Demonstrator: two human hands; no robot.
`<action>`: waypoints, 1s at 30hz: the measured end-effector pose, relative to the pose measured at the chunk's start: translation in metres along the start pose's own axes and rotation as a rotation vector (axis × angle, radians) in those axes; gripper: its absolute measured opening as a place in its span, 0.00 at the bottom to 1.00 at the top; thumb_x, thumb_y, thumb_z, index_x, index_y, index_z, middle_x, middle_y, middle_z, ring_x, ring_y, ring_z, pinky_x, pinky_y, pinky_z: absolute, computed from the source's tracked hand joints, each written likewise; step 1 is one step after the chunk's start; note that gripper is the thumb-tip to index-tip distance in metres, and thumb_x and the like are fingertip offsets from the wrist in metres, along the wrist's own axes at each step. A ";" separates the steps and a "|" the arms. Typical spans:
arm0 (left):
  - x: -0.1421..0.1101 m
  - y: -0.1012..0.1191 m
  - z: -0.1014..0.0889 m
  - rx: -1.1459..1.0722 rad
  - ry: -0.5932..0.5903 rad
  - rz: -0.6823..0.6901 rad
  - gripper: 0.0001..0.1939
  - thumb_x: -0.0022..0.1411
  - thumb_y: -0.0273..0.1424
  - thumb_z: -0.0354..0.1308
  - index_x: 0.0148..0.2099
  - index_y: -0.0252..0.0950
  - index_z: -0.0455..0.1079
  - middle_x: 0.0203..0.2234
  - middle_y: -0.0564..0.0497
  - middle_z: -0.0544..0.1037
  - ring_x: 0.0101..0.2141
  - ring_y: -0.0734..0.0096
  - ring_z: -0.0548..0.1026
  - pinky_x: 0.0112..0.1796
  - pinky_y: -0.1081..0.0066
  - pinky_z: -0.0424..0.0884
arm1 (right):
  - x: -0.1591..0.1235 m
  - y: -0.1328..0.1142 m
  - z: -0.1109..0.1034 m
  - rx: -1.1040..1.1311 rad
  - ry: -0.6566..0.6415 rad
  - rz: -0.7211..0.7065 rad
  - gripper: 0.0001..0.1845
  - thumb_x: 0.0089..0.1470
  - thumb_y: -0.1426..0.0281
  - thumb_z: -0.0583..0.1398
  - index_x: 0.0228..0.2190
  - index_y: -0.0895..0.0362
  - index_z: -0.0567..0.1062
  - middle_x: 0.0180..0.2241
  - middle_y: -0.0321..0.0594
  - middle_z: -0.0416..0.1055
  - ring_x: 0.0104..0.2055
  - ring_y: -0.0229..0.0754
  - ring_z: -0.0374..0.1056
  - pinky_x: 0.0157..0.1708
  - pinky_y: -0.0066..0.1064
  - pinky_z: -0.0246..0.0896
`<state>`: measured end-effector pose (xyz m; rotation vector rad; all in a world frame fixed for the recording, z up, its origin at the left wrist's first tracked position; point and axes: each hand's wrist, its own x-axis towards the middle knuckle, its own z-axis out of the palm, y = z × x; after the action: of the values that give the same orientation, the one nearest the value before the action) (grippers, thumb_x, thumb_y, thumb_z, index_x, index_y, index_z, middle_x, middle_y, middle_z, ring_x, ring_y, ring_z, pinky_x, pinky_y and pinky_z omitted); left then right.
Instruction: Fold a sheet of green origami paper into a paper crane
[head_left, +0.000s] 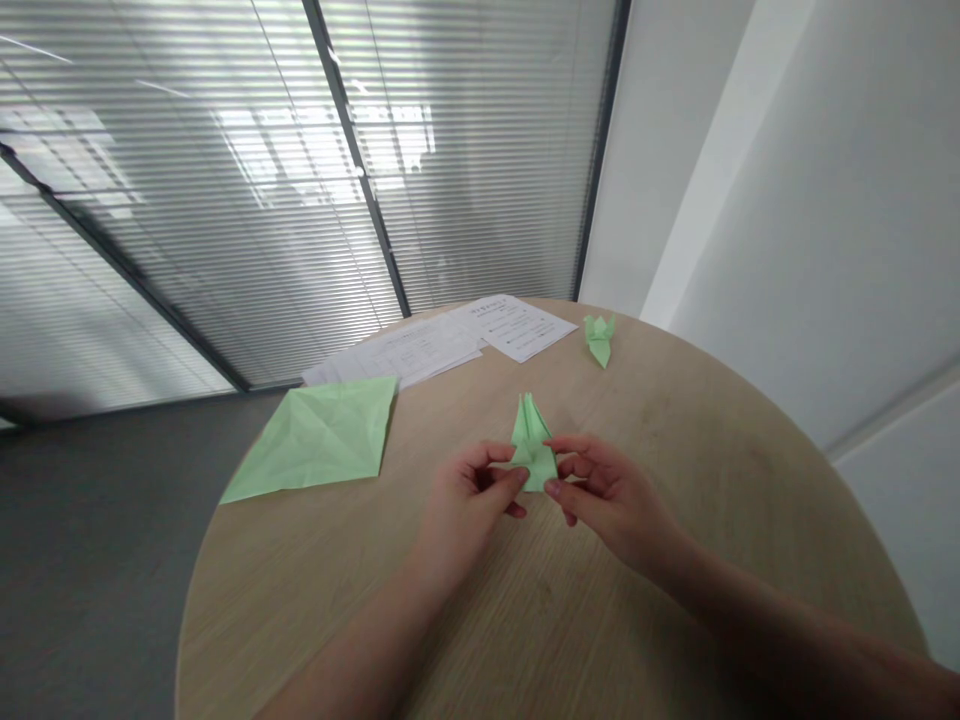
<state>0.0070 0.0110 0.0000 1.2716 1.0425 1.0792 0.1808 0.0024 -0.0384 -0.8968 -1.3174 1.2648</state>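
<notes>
A small folded piece of green origami paper (532, 452) is held between my two hands above the middle of the round table. Its narrow points aim away from me, and its wide end faces me. My left hand (484, 485) pinches its left side between thumb and fingers. On the opposite edge, my right hand (596, 487) grips the paper with the thumb low and the index finger higher up. Fingertips cover parts of both side edges.
On the round wooden table (337, 620), a creased green sheet (322, 435) lies at the left edge. Printed white papers (517, 328) overlap at the back. A finished-looking green origami figure (599, 340) sits back right. Blinds (480, 150) and a white wall (847, 200) stand beyond.
</notes>
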 end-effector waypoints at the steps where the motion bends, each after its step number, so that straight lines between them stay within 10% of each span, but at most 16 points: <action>1: 0.000 -0.001 0.000 -0.002 0.002 0.010 0.07 0.51 0.30 0.65 0.33 0.33 0.75 0.24 0.52 0.77 0.22 0.75 0.73 0.24 0.74 0.74 | 0.000 0.002 0.000 0.001 -0.002 -0.015 0.16 0.51 0.68 0.66 0.43 0.53 0.75 0.29 0.35 0.71 0.23 0.30 0.64 0.20 0.21 0.63; 15: -0.006 0.002 -0.005 -0.078 -0.144 0.129 0.07 0.58 0.30 0.61 0.33 0.36 0.80 0.42 0.47 0.78 0.33 0.70 0.78 0.32 0.72 0.77 | 0.004 -0.005 -0.005 0.067 0.029 -0.094 0.02 0.48 0.70 0.67 0.27 0.55 0.80 0.38 0.40 0.74 0.34 0.36 0.72 0.29 0.24 0.70; 30: 0.000 0.001 -0.003 -0.007 -0.013 0.087 0.12 0.51 0.28 0.66 0.29 0.35 0.64 0.25 0.57 0.70 0.23 0.77 0.71 0.24 0.77 0.71 | -0.002 -0.007 -0.001 0.102 0.001 -0.027 0.09 0.55 0.63 0.64 0.34 0.56 0.74 0.35 0.37 0.72 0.31 0.34 0.71 0.30 0.27 0.71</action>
<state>0.0039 0.0119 0.0009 1.3271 0.9805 1.1376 0.1827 -0.0004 -0.0320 -0.8055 -1.2492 1.2980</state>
